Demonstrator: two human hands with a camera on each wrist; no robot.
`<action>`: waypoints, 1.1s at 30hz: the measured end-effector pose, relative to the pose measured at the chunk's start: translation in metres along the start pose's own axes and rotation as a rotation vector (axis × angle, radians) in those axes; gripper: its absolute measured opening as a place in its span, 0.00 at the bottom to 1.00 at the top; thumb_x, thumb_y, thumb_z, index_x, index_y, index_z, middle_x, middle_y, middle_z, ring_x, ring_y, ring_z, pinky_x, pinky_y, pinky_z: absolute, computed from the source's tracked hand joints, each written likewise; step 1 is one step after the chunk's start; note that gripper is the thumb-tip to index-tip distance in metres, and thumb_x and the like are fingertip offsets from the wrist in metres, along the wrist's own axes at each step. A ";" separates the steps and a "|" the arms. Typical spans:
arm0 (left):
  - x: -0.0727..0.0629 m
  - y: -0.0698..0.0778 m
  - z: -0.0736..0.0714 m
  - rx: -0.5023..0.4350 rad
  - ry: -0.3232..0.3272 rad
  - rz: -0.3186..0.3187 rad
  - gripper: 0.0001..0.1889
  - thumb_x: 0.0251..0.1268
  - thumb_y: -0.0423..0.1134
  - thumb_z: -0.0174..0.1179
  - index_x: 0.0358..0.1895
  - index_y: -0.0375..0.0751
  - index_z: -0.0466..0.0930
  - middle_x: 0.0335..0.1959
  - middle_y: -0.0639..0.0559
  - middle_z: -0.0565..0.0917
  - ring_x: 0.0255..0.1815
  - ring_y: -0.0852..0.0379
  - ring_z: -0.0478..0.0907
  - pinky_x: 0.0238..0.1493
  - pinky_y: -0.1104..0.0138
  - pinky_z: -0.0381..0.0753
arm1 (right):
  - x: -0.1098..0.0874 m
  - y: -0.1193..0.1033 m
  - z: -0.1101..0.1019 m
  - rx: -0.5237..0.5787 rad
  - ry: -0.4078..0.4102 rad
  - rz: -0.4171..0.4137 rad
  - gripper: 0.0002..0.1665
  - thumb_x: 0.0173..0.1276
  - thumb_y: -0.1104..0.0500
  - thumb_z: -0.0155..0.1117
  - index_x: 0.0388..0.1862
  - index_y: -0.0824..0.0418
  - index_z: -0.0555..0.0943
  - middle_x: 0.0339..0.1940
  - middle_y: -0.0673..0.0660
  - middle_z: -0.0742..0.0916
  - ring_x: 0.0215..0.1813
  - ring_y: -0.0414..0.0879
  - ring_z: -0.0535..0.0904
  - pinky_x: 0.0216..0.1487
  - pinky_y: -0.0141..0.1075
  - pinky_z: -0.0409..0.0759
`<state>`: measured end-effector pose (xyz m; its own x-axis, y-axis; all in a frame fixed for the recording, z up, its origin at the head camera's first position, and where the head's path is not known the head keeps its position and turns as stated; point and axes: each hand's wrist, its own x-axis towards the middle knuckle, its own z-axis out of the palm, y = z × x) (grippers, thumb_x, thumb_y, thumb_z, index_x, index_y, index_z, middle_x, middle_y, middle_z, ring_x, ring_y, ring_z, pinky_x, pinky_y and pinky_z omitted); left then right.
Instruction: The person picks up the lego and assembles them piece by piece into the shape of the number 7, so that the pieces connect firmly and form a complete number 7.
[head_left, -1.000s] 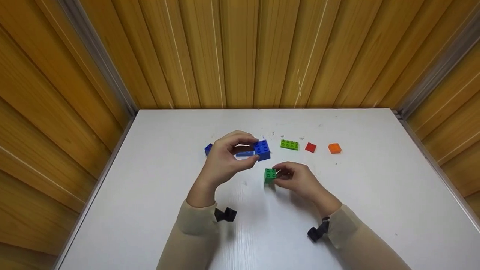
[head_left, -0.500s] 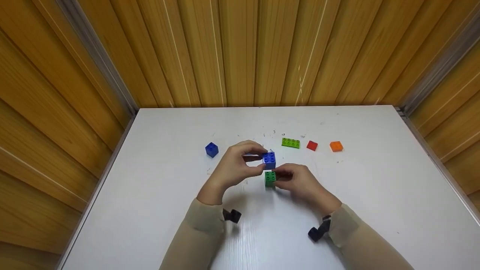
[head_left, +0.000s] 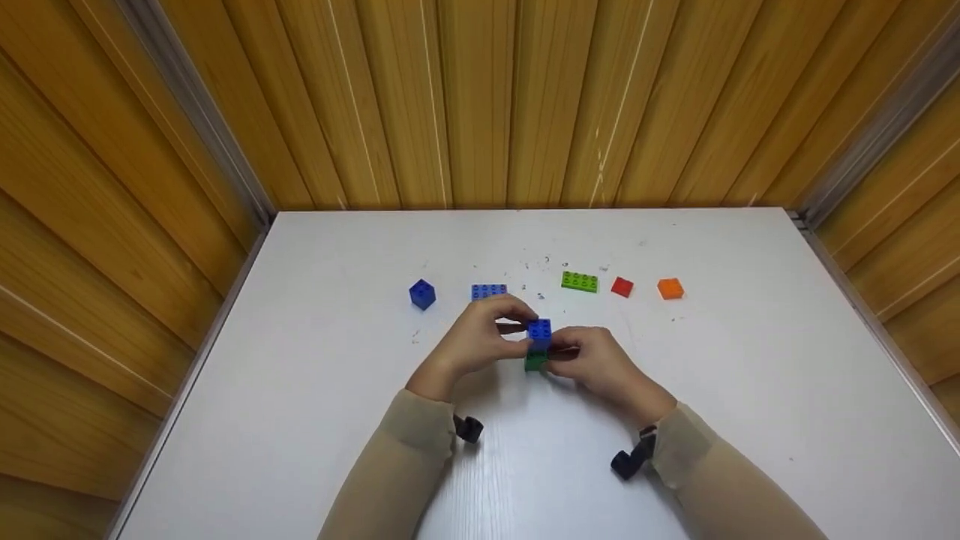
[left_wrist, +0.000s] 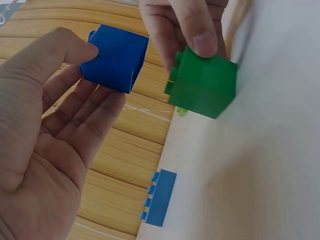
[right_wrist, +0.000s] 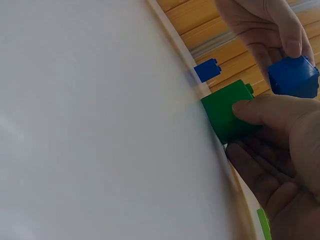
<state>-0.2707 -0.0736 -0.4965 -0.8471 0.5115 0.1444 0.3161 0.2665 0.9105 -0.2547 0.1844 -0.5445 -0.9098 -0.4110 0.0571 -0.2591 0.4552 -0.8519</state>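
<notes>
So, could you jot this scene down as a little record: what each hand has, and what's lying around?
Left hand: pinches a blue block
Right hand: pinches a green block
Held blocks: blue above green, a gap between them in both wrist views
Surface: white table
Loose pieces, left to right in the head view: second blue block, light-blue brick, lime brick, red piece, orange piece
Backdrop: wood-look panels

Pale glare streaks the tabletop (head_left: 487, 487) (shadows are soft).
</notes>
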 end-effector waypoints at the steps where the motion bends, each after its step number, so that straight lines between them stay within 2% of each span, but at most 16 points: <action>1: 0.000 -0.002 0.001 0.000 -0.002 -0.007 0.17 0.68 0.32 0.80 0.58 0.45 0.92 0.58 0.51 0.90 0.65 0.55 0.89 0.74 0.58 0.89 | 0.000 0.000 0.000 -0.010 0.002 -0.005 0.15 0.72 0.58 0.83 0.57 0.53 0.96 0.53 0.52 0.97 0.56 0.47 0.94 0.62 0.32 0.91; 5: 0.001 -0.009 0.004 -0.012 -0.011 -0.021 0.16 0.67 0.31 0.80 0.57 0.42 0.92 0.58 0.48 0.89 0.65 0.51 0.90 0.73 0.58 0.90 | 0.000 -0.002 0.001 -0.010 0.000 0.002 0.15 0.72 0.58 0.83 0.56 0.52 0.96 0.53 0.51 0.98 0.57 0.47 0.94 0.61 0.29 0.90; 12: 0.003 -0.020 0.005 -0.049 -0.038 -0.009 0.17 0.66 0.27 0.78 0.56 0.37 0.91 0.58 0.43 0.90 0.65 0.47 0.90 0.73 0.54 0.89 | 0.000 -0.001 0.001 -0.014 -0.003 0.020 0.17 0.71 0.60 0.83 0.58 0.56 0.96 0.55 0.56 0.97 0.58 0.50 0.95 0.63 0.40 0.93; 24: 0.005 -0.023 0.005 -0.042 -0.054 -0.002 0.17 0.66 0.27 0.78 0.57 0.38 0.92 0.58 0.44 0.91 0.65 0.46 0.90 0.74 0.51 0.89 | 0.000 -0.003 -0.001 -0.018 -0.012 0.041 0.19 0.72 0.58 0.84 0.60 0.58 0.95 0.57 0.58 0.97 0.59 0.53 0.96 0.63 0.41 0.94; 33: 0.003 -0.024 0.007 -0.060 -0.045 0.006 0.16 0.64 0.26 0.78 0.55 0.36 0.92 0.57 0.42 0.90 0.65 0.45 0.90 0.74 0.48 0.89 | 0.000 -0.004 0.001 -0.028 0.006 -0.009 0.21 0.71 0.57 0.85 0.62 0.57 0.94 0.58 0.56 0.96 0.60 0.52 0.95 0.66 0.44 0.93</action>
<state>-0.2780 -0.0731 -0.5208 -0.8250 0.5492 0.1334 0.2934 0.2143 0.9317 -0.2536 0.1817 -0.5419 -0.9095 -0.4100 0.0680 -0.2760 0.4735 -0.8365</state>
